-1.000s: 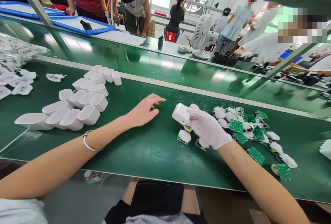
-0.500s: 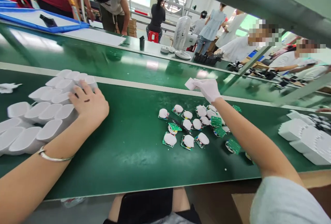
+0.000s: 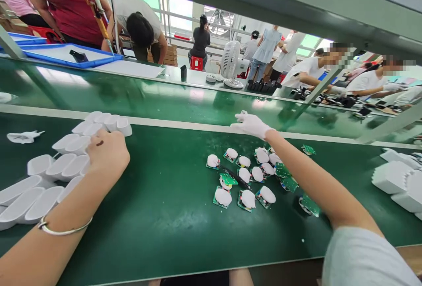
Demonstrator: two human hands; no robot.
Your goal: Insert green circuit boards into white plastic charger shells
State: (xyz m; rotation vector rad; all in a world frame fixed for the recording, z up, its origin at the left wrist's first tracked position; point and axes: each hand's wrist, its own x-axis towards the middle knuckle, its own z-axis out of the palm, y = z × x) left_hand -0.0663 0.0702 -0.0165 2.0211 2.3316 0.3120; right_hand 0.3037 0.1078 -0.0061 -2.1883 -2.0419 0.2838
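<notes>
Item: left hand [image 3: 110,149], fingers curled at white cups [image 3: 67,163] toward the left edge of the worktop [image 3: 158,229]; whether they gripped one I couldn't tell. Item: gloved right hand [image 3: 252,126], fingers released, near the far edge. Circuit boards [image 3: 244,175] lay closer, mid-worktop.

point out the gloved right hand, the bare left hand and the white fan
Gloved right hand [image 3: 253,126]: head view, back of the hand
Bare left hand [image 3: 110,152]: head view, back of the hand
White fan [image 3: 230,60]: head view, on its grille

Bright windows [image 3: 180,13] beyond red stool [image 3: 196,63]
</notes>
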